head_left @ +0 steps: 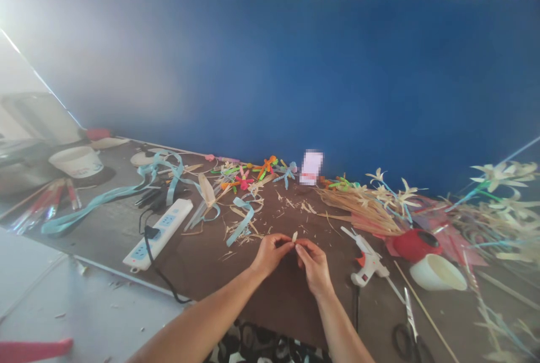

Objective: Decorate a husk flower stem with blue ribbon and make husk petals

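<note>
Nearest, the two hands meet over the front edge of the dark desk (202, 267): the left hand (270, 253) and the right hand (312, 264) each pinch, fingertips narrow, one end of a small pale straw strip (294, 236) that sticks up between them just above the desk. The strip looks very light, thin and brittle, likely to crease or split along its grain, so a soft pinch near the ends, as here, seems the safest hold. Just right of the hands lies a white glue gun (367, 261), with scissors (407, 329) nearer the edge and a white bowl (436, 273) beyond. To the left lies a white power strip (160, 233). Farther back are blue ribbon (105, 197), loose straw (358, 202), coloured woven figures (248, 174) and pale straw flowers (392, 188), below the blue wall (270, 70).
</note>
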Available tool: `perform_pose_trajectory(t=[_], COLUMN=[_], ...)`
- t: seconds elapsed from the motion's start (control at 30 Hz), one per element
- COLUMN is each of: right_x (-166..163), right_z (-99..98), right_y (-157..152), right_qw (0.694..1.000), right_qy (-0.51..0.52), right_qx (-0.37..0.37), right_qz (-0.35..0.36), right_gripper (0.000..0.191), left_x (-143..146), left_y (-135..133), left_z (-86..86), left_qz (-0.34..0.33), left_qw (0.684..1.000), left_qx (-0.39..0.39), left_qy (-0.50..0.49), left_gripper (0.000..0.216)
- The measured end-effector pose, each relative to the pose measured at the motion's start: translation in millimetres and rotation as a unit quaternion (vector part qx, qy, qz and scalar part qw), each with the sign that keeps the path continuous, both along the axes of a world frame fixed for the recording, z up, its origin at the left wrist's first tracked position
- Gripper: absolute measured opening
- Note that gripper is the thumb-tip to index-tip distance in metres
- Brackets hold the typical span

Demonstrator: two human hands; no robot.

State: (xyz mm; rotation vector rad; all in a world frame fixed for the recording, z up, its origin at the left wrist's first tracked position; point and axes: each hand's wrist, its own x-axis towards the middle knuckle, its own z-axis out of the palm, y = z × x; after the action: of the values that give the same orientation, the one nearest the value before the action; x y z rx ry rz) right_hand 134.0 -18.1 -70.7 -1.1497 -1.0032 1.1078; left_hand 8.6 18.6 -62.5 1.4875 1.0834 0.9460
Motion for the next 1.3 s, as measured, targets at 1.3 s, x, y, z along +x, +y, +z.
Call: perform_pose_trajectory(t=[1.3], right_x=[0], right_z=[3.1], right_y=[1], right_qw=[0.998], right_qy=[0.049], right_qx=[-0.023], right_qz=[-0.026], right_gripper=[0.022], left_x=[-1], left_y=[-4], left_z=[10.9], left_qz=[-0.054], left_qw=[0.998], left_qx=[0.03], left_qy=[0.025], left_gripper=[0.024])
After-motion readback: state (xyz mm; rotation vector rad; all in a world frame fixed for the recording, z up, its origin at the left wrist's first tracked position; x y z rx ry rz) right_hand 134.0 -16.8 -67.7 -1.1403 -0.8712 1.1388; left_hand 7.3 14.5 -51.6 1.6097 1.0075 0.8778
